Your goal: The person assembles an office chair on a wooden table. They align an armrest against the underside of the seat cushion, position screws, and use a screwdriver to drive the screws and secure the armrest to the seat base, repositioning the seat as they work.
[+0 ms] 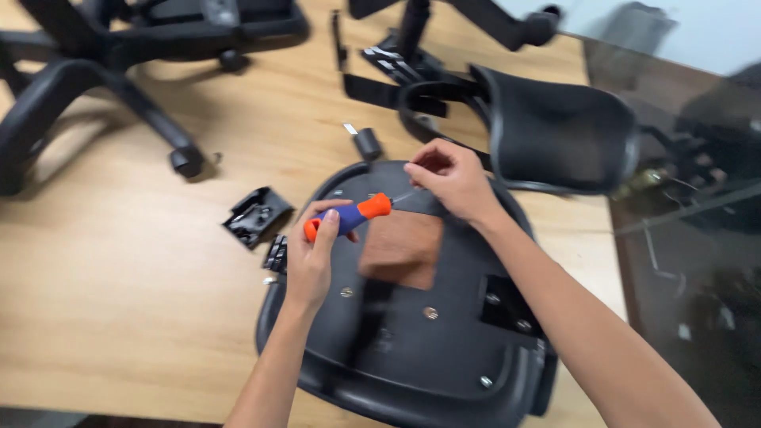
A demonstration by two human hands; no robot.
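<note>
Upturned at the lower centre of the frame, nearest the camera, lies the black seat pan (412,357), underside up, with a brown square patch (403,250) at its middle, several bolt heads across it and a rectangular recess at its right. At centre left, the left hand (311,257) is wrapped closed around the orange-and-blue handle of a screwdriver (349,218), thumb laid along the grip; the tool lies nearly level above the pan, its tip pointing right. The right hand (453,176), at upper centre, has its fingers pinched together at the tip end of the shaft; motion blur hides whether a fastener sits between them. For good work here, judged from the pose: seat the tip squarely in the fastener before turning, keep the shaft in line with the bolt axis, and let the guiding fingers steady the tip only, clear of the point. At left, a black plastic bracket (258,214) and a smaller black part just below it rest on the surface (119,301), a light wood-grain top. A five-star chair base (87,87) with castors occupies the upper left. A short black cylinder (367,144) lies above the pan. A mesh backrest (559,127) lies at the upper right, just beside the pan's edge. Dark glass or flooring fills the far right.
</note>
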